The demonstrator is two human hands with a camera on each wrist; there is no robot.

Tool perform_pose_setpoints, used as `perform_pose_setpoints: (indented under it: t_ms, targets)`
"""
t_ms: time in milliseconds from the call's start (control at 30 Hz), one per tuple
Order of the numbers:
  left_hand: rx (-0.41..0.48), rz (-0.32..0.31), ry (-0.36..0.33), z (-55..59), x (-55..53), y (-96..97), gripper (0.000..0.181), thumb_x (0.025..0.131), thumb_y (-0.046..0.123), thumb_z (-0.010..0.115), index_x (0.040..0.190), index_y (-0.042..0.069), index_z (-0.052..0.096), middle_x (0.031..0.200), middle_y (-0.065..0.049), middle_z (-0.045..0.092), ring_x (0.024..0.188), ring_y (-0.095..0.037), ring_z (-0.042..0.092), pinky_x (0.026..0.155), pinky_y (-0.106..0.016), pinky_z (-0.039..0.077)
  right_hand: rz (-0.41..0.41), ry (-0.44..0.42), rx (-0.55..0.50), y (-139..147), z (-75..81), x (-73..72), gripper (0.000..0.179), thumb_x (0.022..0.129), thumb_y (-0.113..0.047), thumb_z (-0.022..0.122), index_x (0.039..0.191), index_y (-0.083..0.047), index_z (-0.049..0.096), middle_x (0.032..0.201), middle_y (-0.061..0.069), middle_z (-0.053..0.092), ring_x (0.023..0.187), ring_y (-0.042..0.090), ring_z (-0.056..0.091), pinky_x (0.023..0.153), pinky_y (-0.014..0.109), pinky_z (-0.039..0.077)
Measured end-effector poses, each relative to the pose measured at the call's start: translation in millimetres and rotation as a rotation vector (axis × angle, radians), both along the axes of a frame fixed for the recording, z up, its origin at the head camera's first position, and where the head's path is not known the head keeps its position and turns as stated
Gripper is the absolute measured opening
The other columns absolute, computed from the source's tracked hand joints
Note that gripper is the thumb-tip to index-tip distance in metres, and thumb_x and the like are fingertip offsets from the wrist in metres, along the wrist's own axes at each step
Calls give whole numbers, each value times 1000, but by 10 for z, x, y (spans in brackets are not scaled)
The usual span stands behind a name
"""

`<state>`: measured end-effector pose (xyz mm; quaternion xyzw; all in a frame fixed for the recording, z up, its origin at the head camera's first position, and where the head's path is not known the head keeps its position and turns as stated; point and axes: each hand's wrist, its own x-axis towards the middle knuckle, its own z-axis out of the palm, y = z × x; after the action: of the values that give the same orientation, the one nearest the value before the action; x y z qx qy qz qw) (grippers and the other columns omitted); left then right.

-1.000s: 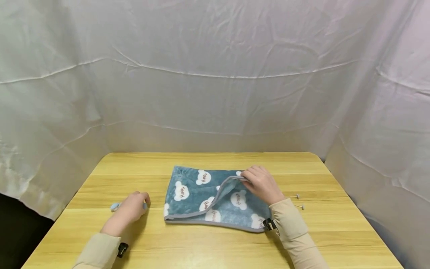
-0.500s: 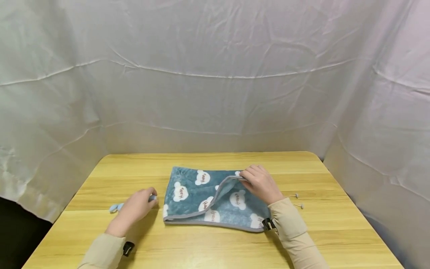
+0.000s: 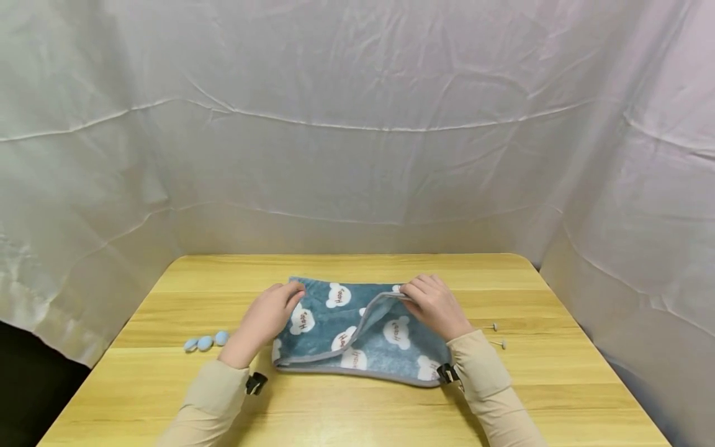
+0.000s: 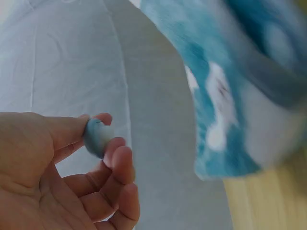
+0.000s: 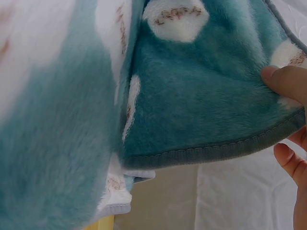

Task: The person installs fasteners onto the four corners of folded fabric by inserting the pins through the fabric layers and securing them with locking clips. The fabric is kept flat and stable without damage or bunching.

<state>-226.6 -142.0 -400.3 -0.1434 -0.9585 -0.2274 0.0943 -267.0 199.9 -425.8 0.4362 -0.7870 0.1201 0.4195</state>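
Note:
A folded teal plush blanket (image 3: 322,332) with white bear-head prints and grey binding lies mid-table. My right hand (image 3: 436,305) pinches its upper layer by the bound edge and holds it raised, so the fold gapes toward the front. In the right wrist view the thumb (image 5: 283,81) presses on the plush. My left hand (image 3: 267,320) is over the blanket's left end. Between its thumb and fingertips it pinches a small round light-blue cap (image 4: 96,138), seen in the left wrist view but hidden in the head view.
Three similar light-blue caps (image 3: 205,343) lie in a row on the table at left. Two pins with bluish heads (image 3: 504,344) lie right of the right wrist. Pale curtains (image 3: 357,174) surround the wooden table (image 3: 346,416).
My left hand has picked up a cap from the row at left and carried it right and away from me to the blanket's left end. The right hand keeps holding the raised edge.

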Motion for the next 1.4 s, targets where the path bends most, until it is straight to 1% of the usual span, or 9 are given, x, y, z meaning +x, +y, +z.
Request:
perform_pose_setpoints:
  t_ms: [100, 200, 333, 500, 667, 867, 1000, 1200, 1400]
  targets:
    - [55, -25, 20, 59, -59, 127, 25, 102, 26, 50, 116, 12, 65, 106, -7, 70, 97, -25, 63, 84, -46, 51, -4, -2, 0, 3, 2, 6, 27, 69, -7, 83, 91, -9, 67, 84, 1, 69, 78, 18, 60, 68, 32, 47]
    - [177, -39, 20, 118, -129, 253, 29, 103, 28, 48, 117, 10, 66, 111, -8, 70, 103, -27, 64, 90, -47, 50, -11, -14, 6, 10, 5, 14, 24, 71, -9, 82, 90, -10, 67, 84, 1, 69, 79, 18, 60, 68, 32, 46]
    - [393, -27, 12, 163, -239, 404, 31, 103, 30, 49, 118, 10, 66, 106, -8, 70, 94, -23, 63, 82, -41, 51, -16, -20, 19, 14, 11, 16, 22, 73, -11, 81, 90, -10, 67, 85, 1, 69, 80, 18, 60, 68, 31, 45]
    - [600, -26, -52, 188, -364, 564, 26, 100, 28, 56, 120, 15, 65, 85, -9, 62, 73, -20, 57, 63, -30, 46, -21, -7, 31, -6, 14, 8, 23, 73, -11, 82, 90, -11, 67, 85, 0, 68, 80, 17, 60, 68, 31, 45]
    - [711, -90, -167, 218, -443, 712, 30, 97, 25, 61, 125, 15, 63, 83, -9, 58, 75, -28, 57, 65, -30, 49, -15, -12, 31, -32, 19, 14, 23, 73, -11, 82, 90, -11, 67, 85, 0, 68, 80, 18, 61, 68, 31, 45]
    - [714, -208, -325, 263, -545, 911, 32, 102, 30, 52, 130, 17, 60, 96, -11, 61, 89, -32, 59, 71, -29, 49, -8, -1, 29, -34, 15, 5, 23, 73, -10, 82, 90, -10, 67, 84, 1, 68, 80, 19, 60, 68, 32, 44]
    - [676, -275, -396, 270, -622, 1039, 34, 103, 32, 48, 132, 18, 58, 103, -12, 64, 97, -35, 59, 72, -30, 48, -10, -3, 33, -27, 13, 3, 22, 74, -11, 81, 90, -11, 66, 84, 1, 67, 80, 19, 60, 68, 32, 43]
    - [645, -325, -464, 236, -662, 1219, 32, 103, 36, 47, 129, 17, 52, 111, -12, 66, 98, -30, 61, 73, -31, 47, -13, -2, 36, -27, 19, 13, 22, 74, -9, 81, 91, -11, 66, 85, 0, 67, 81, 19, 60, 69, 32, 43]
    - [625, -363, -477, 178, -640, 1328, 28, 103, 35, 46, 120, 12, 47, 112, -14, 66, 94, -27, 63, 71, -34, 47, -29, -11, 45, -35, 25, 19, 21, 75, -8, 79, 91, -12, 65, 86, 0, 67, 83, 19, 61, 71, 33, 44]
